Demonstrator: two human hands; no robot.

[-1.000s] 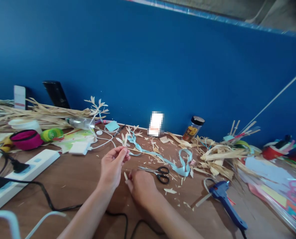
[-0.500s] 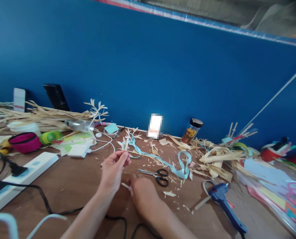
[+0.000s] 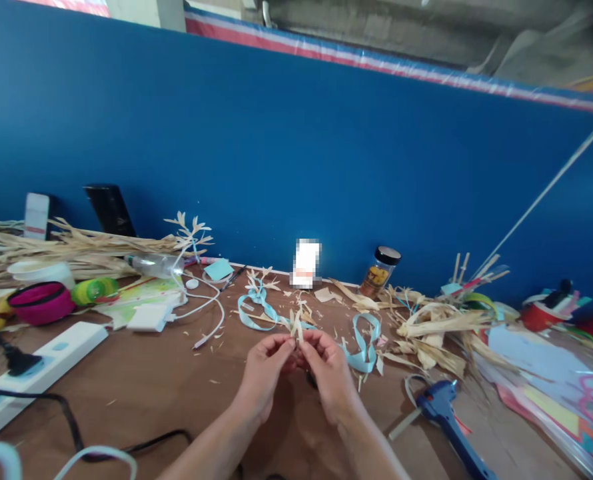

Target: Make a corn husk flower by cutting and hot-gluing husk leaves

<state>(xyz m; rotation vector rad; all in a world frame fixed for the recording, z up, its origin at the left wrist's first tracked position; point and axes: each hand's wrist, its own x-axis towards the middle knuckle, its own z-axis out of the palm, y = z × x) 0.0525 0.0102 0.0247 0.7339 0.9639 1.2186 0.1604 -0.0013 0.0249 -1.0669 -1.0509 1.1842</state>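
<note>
My left hand (image 3: 266,367) and my right hand (image 3: 327,370) meet at mid-table, thumbs and fingers pinched together. Between their fingertips stands a small bunch of pale dried husk strips (image 3: 296,325), tips pointing up; its lower end is hidden by the fingers. Light blue ribbon (image 3: 365,343) lies in loops on both sides behind my hands. A spray of cut husk (image 3: 262,279) rests on the table behind the ribbon. The scissors are almost wholly covered by my right hand.
A blue glue gun (image 3: 449,420) lies at the right, near a heap of dried husks (image 3: 439,320). A jar with a black lid (image 3: 380,272) stands by the blue partition (image 3: 276,133). At the left are a white power strip (image 3: 41,377), cables and a white charger (image 3: 149,317).
My right hand has risen from the tabletop to join my left at the husk strips. My left hand has shifted right and lower. The scissors, visible before, are now mostly covered.
</note>
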